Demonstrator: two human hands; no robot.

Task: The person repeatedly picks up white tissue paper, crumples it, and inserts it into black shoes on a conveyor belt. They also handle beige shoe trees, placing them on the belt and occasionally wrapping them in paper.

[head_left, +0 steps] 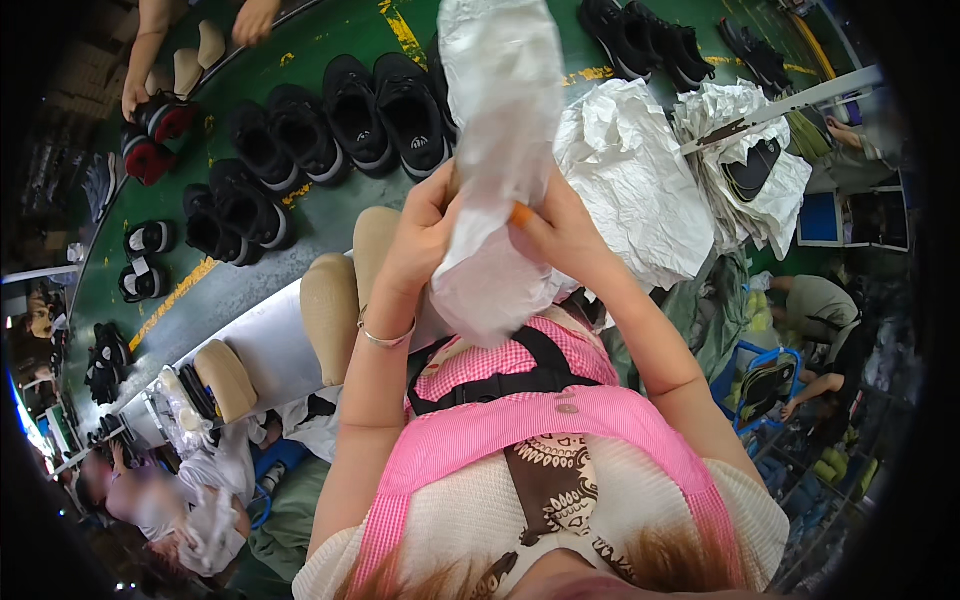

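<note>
Both my hands grip a long bundle of white wrapping paper point(500, 110) in front of my chest. The paper is smeared by motion, and whatever may be inside it is hidden. My left hand point(432, 222) is closed on its left side, and my right hand point(572, 232) pinches it from the right with the thumb on top. Beyond my left hand stands a row of black sneakers point(415, 130) on the green work surface point(330, 215). To the right of my right hand lie crinkled white paper sheets point(640, 180).
Beige foot forms point(328, 310) stand at the near metal edge. At the far left, another person's hand point(135, 98) holds black-and-red shoes point(150, 155). More black shoes point(620, 40) sit at the far right. A metal bar point(800, 98) crosses above the papers.
</note>
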